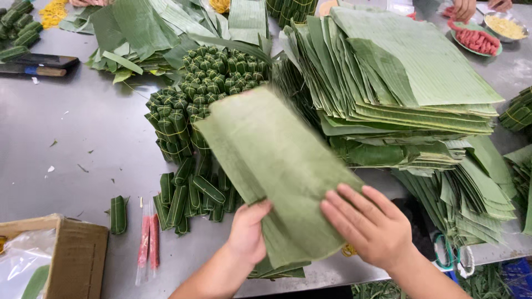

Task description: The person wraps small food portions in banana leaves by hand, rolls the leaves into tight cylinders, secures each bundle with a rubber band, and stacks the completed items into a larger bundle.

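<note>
Single head view, looking steeply down, close over steel table (66,127).

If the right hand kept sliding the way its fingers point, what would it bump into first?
The right hand lies flat on the big leaf piece, fingers pointing up and to the left. Sliding on, it would cross that leaf and probably first meet the pile of small wrapped leaf rolls behind it, though depth is hard to judge.
</note>
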